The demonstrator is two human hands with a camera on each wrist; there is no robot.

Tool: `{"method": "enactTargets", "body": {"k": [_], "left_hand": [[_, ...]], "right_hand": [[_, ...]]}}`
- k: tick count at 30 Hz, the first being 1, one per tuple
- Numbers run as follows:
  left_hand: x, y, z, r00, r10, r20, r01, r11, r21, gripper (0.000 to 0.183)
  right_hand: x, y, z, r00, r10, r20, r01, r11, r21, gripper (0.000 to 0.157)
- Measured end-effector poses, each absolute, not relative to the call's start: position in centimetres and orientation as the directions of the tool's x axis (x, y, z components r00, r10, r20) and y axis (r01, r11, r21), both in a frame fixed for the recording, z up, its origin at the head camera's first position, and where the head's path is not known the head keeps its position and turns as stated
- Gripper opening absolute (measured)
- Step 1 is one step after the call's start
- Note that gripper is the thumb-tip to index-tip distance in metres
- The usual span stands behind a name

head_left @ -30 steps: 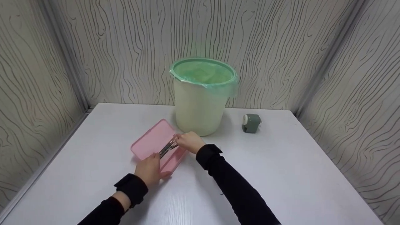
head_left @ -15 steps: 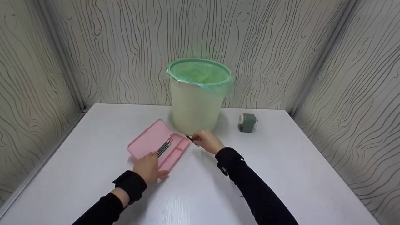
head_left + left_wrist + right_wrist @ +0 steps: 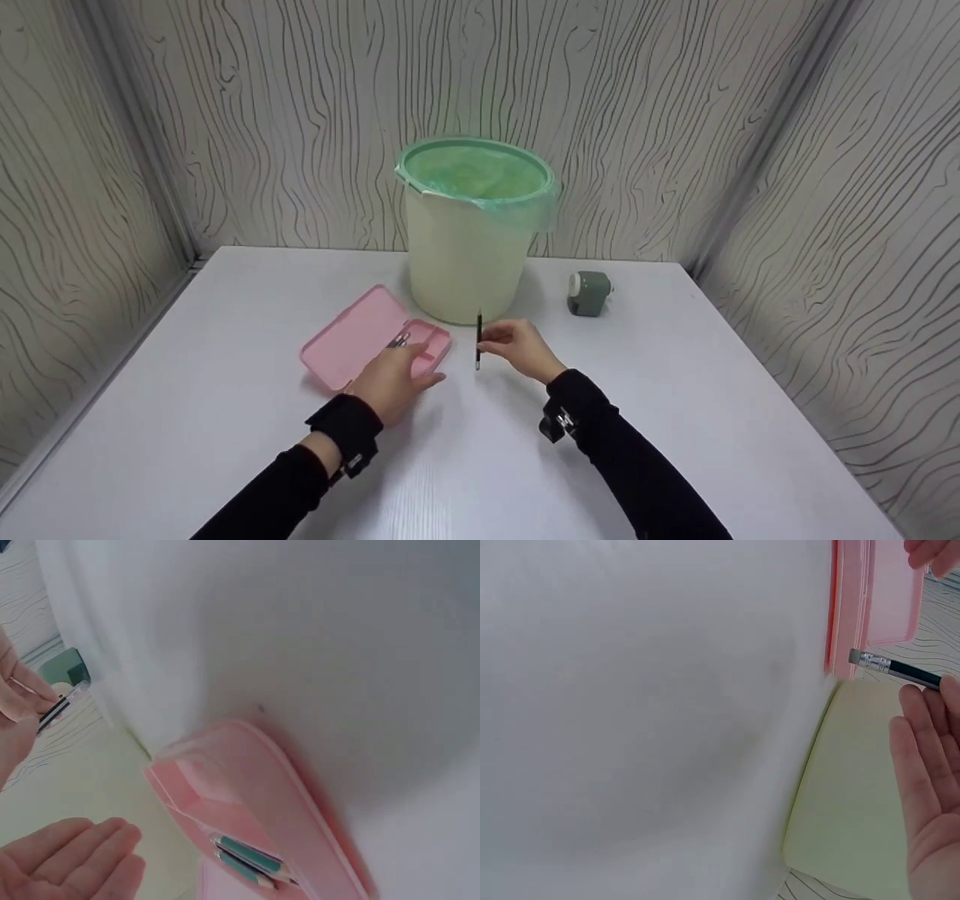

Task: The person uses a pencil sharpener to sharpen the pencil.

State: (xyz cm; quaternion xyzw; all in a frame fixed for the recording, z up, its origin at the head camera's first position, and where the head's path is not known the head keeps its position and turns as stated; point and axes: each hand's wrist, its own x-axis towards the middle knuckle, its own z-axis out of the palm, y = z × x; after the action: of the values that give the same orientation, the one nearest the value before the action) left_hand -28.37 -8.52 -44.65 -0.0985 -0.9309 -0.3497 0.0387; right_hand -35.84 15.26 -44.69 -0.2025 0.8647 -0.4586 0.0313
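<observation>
My right hand (image 3: 525, 351) pinches a dark pencil (image 3: 478, 337) between thumb and fingers, nearly upright, pointed end up. Its metal-banded eraser end (image 3: 870, 660) shows in the right wrist view. To the left lies a pink pencil case (image 3: 352, 341) with its lid flipped back. My left hand (image 3: 390, 382) hovers over the near part of the case, fingers extended and nothing in them. Inside the case, green pencils (image 3: 244, 856) lie in the long compartment; the left hand partly hides them in the head view.
A pale bin (image 3: 465, 255) with a green liner stands behind the case and the pencil. Farther right sits a small green crank pencil sharpener (image 3: 590, 294). Patterned panels (image 3: 315, 135) enclose the white table (image 3: 675, 420) at the back and sides.
The right hand has drawn a pencil out of the case, moved right and turned it upright. The left hand has let go of the case and shifted right over it.
</observation>
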Motion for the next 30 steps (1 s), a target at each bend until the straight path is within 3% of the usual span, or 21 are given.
{"method": "enactTargets", "body": {"k": [7,15,30], "left_hand": [[-29.8,-6.3,-44.2,-0.953,0.141,0.268,0.298,0.586,0.753,0.038],[-30.7,-4.6,-44.2,-0.932,0.155,0.326,0.360,0.464,0.809,0.029],[-31.2,-3.8,-45.0,-0.939,0.134,0.316,0.343,0.435,0.833,0.014]], "right_hand": [[-34.6,15.6,-44.8,-0.925,-0.370,0.089,-0.276,0.494,-0.825,0.018],[-33.7,15.5,-44.7,-0.893,-0.439,0.097,-0.316,0.460,-0.830,0.020],[-33.4,15.3,-44.8,-0.874,-0.478,0.090,-0.322,0.429,-0.844,0.022]]}}
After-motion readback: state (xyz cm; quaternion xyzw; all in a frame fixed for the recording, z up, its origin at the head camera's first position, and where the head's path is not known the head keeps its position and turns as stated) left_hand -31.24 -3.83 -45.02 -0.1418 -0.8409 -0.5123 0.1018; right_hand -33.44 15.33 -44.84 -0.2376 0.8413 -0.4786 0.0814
